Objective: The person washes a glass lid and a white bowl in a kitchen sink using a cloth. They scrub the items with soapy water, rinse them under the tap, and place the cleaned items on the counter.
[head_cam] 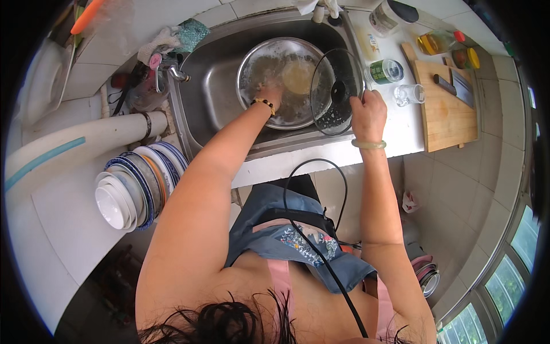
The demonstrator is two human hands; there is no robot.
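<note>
A round stainless steel basin of cloudy, sudsy water sits in the metal sink. My left hand, with a beaded bracelet at the wrist, reaches into that water. Its fingers are blurred under the surface, so whether they hold anything is hidden. Beside them a round yellowish thing shows in the water; I cannot tell what it is. My right hand grips the edge of a glass pot lid, tilted over the basin's right side. The lid has a black knob and wet suds on it.
A faucet reaches over the sink's left end. Stacked bowls and plates stand left of my arm. On the right are a clear glass, a green-labelled jar, and a wooden cutting board bearing a cleaver.
</note>
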